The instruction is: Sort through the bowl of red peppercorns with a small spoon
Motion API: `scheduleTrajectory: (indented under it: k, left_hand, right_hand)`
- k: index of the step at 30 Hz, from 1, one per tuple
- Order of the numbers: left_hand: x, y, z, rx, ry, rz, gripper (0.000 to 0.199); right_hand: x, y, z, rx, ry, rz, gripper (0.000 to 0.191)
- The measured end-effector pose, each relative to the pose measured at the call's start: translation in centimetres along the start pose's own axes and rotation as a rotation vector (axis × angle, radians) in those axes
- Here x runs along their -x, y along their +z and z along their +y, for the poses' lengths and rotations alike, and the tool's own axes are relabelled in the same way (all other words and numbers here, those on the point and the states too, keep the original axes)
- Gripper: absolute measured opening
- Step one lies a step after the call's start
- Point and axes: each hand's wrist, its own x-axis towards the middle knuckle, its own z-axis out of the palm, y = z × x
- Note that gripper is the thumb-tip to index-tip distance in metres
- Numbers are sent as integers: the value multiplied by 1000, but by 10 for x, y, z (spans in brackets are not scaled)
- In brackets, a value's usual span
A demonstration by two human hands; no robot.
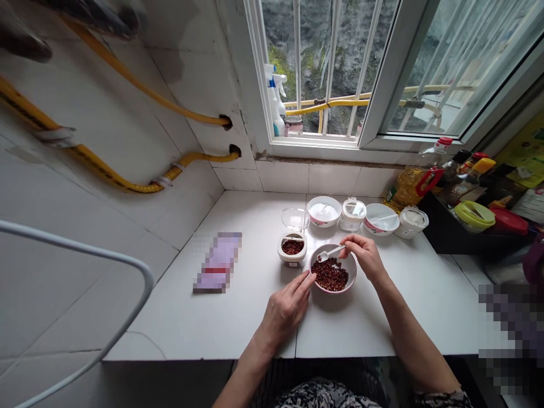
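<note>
My right hand [361, 255] pinches the handle of a small white spoon [323, 256], whose tip is over the far left part of a bowl. The white bowl [352, 275] has a pinkish rim and contains dark red dried peppercorns [331, 276]. At its left side, my left hand [289, 300] grips the rim with its fingertips, the fingers close together. Just behind that hand stands a small white seasoning jar [292, 258], its clear lid [294, 218] flipped up, with similar red peppercorns inside.
Behind are a bowl of white grains [324, 212], a lidded jar [352, 214], a bowl with a spoon [381, 220] and another jar [411, 222]. An oil bottle [410, 181] and a black rack [442, 229] stand right. A blurred purple packet [219, 260] lies left.
</note>
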Motion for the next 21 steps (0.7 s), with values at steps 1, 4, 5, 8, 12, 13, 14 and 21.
scheduleTrajectory:
  k: [1, 4, 5, 8, 12, 13, 14, 21]
  left_hand:
    - [0, 0, 0, 0, -1, -1, 49]
    - [1, 1, -1, 1, 1, -2, 48]
    - [1, 1, -1, 2, 3, 0, 47]
    - [1, 1, -1, 6, 0, -7, 48]
    - [0, 0, -1, 4, 9, -6, 49]
    - [-1, 0, -1, 2, 9, -3, 49]
    - [-1, 0, -1, 0, 8, -3, 49]
    - [-2, -2, 0, 6, 5, -9, 50]
  right_hand:
    - [0, 2, -2, -21, -16, 9, 20]
    - [2, 12, -7, -55, -88, 20, 25]
    - [3, 17, -9, -52, -118, 19, 25]
    - [7, 32, -10, 27, -254, 20, 20]
    - [10, 47, -7, 349, -564, -9, 13]
    - [10, 48, -6, 423, -639, -20, 14]
    - [10, 47, -7, 474, -695, -24, 16]
    - [13, 16, -13, 446, -518, 88, 13]
